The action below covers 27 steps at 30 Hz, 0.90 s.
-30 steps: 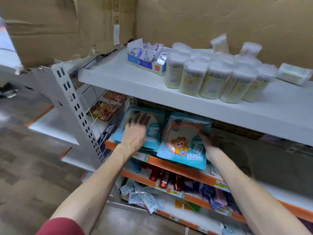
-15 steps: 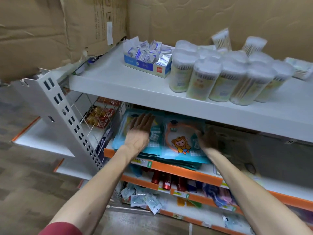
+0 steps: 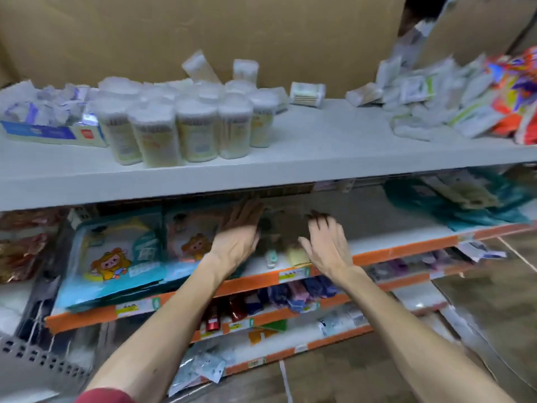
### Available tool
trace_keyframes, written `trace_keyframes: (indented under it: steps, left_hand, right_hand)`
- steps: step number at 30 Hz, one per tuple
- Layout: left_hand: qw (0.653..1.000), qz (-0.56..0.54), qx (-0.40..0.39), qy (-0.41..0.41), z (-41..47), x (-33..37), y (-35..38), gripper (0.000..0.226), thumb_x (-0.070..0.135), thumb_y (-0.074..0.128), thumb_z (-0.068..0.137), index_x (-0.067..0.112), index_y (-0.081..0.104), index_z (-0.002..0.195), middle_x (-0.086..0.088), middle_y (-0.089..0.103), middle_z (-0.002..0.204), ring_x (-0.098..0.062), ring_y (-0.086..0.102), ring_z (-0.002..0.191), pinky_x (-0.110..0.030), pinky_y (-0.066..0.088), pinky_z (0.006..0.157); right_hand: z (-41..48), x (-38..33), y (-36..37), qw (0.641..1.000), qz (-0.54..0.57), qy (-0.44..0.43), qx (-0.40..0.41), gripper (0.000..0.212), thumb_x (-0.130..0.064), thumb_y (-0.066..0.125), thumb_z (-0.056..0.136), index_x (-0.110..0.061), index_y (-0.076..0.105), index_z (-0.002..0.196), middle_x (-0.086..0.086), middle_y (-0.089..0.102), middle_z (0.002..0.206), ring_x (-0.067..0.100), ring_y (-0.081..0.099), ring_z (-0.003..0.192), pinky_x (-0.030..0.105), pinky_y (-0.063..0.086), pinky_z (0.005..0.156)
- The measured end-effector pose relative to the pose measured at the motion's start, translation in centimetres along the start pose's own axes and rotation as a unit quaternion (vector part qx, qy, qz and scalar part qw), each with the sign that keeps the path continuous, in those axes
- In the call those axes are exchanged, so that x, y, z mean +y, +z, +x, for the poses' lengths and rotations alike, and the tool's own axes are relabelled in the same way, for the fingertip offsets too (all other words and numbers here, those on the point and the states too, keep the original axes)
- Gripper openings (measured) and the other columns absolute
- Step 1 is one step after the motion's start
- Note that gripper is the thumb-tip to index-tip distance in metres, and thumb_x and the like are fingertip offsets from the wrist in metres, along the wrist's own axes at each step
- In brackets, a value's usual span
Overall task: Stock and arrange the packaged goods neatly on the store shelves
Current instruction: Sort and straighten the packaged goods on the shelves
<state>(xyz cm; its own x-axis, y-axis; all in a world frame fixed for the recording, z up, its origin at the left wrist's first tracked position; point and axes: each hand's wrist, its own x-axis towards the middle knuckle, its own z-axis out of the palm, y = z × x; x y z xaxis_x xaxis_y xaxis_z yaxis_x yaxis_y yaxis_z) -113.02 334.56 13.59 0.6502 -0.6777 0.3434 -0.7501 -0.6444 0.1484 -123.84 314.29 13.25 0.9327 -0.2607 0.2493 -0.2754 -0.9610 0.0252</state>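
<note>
Head view, step: we judge we are squaring the packs (image 3: 116, 257) on the shelf (image 3: 392, 251).
Left hand (image 3: 238, 234): flat with straight fingers, at the right edge of the right-hand pack.
Right hand (image 3: 322, 242): fingers spread and slightly bent, pinching nothing we can see.
Packs: side by side on the shelf's left part, stacked on others.
Doing it well: we should push with flat palms, keep the edges level with the orange rim, and avoid sweeping the small items (image 3: 279, 255) between our hands.
Hard to make out: blur hides what the small items are. We cannot tell whether either palm touches down. The shelf's back is dark.
</note>
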Motion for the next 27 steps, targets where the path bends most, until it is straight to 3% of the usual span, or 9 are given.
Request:
trace_keyframes:
  steps: [2,7,11,18,23,27]
  left_hand:
    - [0.999,0.013,-0.006,0.046,2.3,4.5,0.7,0.068,0.022,0.071,0.072,0.012,0.052,0.136,-0.01,0.051,0.141,-0.035,0.051,0.126,-0.05,0.043,0.102]
    - [0.989,0.001,-0.02,0.143,6.1,15.8,2.6,0.063,0.029,0.063,0.082,0.017,0.045,0.141,-0.006,0.047,0.143,-0.031,0.049,0.126,-0.045,0.047,0.093]
    - [0.98,-0.001,-0.042,0.193,8.2,23.9,4.9,0.068,0.03,0.065,0.08,0.017,0.044,0.143,-0.005,0.041,0.15,-0.028,0.039,0.138,-0.049,0.037,0.108]
    - [0.971,0.005,-0.087,0.224,11.6,36.4,9.5,0.067,0.027,0.07,0.08,0.016,0.045,0.141,-0.004,0.041,0.151,-0.029,0.037,0.14,-0.051,0.035,0.109]
    - [0.968,-0.01,-0.109,0.228,13.0,44.4,12.3,0.064,0.02,0.058,0.086,0.015,0.037,0.146,-0.005,0.032,0.155,-0.029,0.029,0.144,-0.05,0.027,0.115]
    - [0.958,-0.026,-0.129,0.255,14.8,49.4,13.2,0.065,0.027,0.049,0.092,0.018,0.024,0.152,-0.001,0.024,0.159,-0.024,0.021,0.146,-0.047,0.021,0.118]
  right_hand:
    - [-1.8,4.0,-1.3,0.999,-0.01,-0.008,0.051,0.046,-0.037,0.067,0.084,-0.015,0.059,0.124,0.006,0.06,0.121,0.027,0.045,0.114,0.042,0.046,0.09]
    - [-6.8,14.1,-3.1,0.998,-0.022,0.026,0.061,0.047,-0.032,0.062,0.087,-0.022,0.055,0.132,-0.002,0.054,0.137,0.026,0.048,0.125,0.041,0.043,0.096]
    - [-11.5,21.9,-3.8,0.994,-0.041,0.083,0.065,0.042,-0.03,0.062,0.09,-0.02,0.057,0.13,0.0,0.056,0.135,0.028,0.05,0.123,0.042,0.045,0.097]
    - [-18.7,35.0,-3.1,0.987,-0.021,0.148,0.065,0.036,-0.024,0.055,0.092,-0.02,0.057,0.129,-0.002,0.058,0.129,0.024,0.047,0.119,0.042,0.044,0.096]
    - [-22.4,43.0,-2.9,0.984,-0.009,0.167,0.068,0.038,-0.019,0.061,0.088,-0.02,0.058,0.126,-0.005,0.061,0.122,0.019,0.047,0.113,0.037,0.046,0.088]
    - [-24.2,47.9,-3.2,0.982,-0.017,0.18,0.053,0.034,-0.021,0.046,0.094,-0.019,0.057,0.125,-0.005,0.058,0.124,0.018,0.045,0.115,0.034,0.042,0.091]
